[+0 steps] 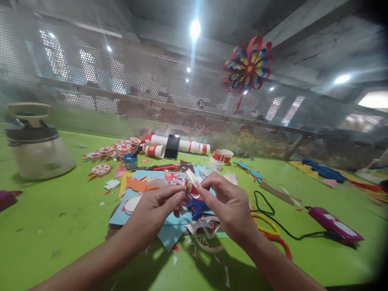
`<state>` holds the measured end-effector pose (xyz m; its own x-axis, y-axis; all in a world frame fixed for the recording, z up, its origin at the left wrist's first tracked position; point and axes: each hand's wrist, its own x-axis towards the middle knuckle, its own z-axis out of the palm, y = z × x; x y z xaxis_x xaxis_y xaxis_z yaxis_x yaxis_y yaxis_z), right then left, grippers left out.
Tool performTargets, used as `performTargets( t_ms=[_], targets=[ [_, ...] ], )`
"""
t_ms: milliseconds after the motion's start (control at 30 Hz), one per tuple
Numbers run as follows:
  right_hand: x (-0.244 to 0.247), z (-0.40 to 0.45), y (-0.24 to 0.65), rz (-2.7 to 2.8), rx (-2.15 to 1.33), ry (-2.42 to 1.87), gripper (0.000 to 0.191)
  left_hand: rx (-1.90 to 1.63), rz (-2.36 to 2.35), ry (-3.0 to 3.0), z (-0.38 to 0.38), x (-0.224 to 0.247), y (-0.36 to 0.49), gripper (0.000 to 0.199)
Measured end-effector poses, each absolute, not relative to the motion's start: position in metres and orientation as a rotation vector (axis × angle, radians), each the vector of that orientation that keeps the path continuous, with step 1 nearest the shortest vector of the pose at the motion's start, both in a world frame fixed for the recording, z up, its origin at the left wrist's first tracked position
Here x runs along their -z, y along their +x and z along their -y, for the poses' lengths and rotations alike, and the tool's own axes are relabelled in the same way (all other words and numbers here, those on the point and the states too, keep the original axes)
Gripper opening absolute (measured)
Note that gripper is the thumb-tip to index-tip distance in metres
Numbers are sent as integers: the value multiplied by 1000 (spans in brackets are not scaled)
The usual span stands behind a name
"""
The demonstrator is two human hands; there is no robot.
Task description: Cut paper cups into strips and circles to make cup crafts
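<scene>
My right hand (pixel 232 204) pinches a thin white paper piece (pixel 193 178), seen nearly edge-on, between thumb and fingers. Close beside it, the fingertips of my left hand (pixel 165 202) are pressed together around something small that I cannot make out. Just below both hands lies a blue glue gun (pixel 197 207) on light blue paper sheets (pixel 121 216). A white disc (pixel 132 205) rests left of my left hand. Red-and-white cut paper (pixel 173 176) and orange paper (pixel 137 185) lie behind the hands.
Yellow-and-red scissor handles (pixel 269 223) and a purple power strip (pixel 335 224) with a black cord lie right. Behind are paper cups (pixel 155 151), a phone (pixel 172 146), a blue jar (pixel 130 161) and several decorated discs (pixel 101 169). A large lidded container (pixel 42 157) stands left.
</scene>
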<state>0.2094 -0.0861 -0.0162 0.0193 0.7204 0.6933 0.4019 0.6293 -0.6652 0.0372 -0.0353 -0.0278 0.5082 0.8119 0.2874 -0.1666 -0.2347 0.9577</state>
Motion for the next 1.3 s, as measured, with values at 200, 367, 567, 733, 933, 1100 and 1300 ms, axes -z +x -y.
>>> performTargets(
  t_ms=[200,367,567,733,933,1100,1300],
  targets=[
    [17,87,204,1578,-288,-919,5,-959,-565,1173,47,26,43,19],
    [18,89,200,1588,-244,-886,6,-931,-477,931,57,20,48,14],
    [19,87,197,1564,-229,-866,5,-994,-452,892,59,20,54,11],
    [19,90,195,1591,-170,-900,9,-1036,-530,938,56,25,57,13],
    [19,92,195,1603,-211,-933,9,-1082,-514,983,52,29,59,13],
    [17,94,196,1696,-165,-869,8,-1070,-490,993,50,33,56,11],
    [16,96,195,1712,-89,-895,10,-1116,-544,980,51,37,56,8]
  ],
)
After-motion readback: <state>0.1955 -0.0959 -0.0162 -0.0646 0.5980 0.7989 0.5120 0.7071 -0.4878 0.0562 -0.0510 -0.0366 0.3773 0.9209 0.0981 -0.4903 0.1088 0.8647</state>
